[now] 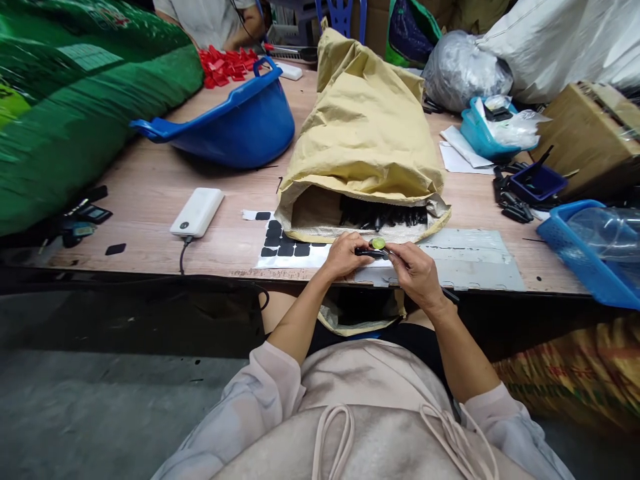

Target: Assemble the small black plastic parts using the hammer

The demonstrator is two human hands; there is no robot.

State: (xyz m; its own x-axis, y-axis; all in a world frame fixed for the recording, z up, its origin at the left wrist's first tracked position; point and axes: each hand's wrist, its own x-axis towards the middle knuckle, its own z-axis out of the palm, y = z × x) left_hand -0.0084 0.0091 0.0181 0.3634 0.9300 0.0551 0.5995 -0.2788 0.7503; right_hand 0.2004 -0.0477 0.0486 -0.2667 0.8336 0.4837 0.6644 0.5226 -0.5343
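Note:
My left hand and my right hand meet at the near table edge, both pinched on a small black part with a round green piece on top. Just behind them a tan paper sack lies on its side, its mouth open toward me with several black parts inside. Left of my left hand lies a white sheet with black square pads. A grey metal plate lies under and right of my right hand.
A white power bank with a cable, a tilted blue basin, a big green sack, red parts by another person's arm, blue baskets, a dark blue tray, a cardboard box.

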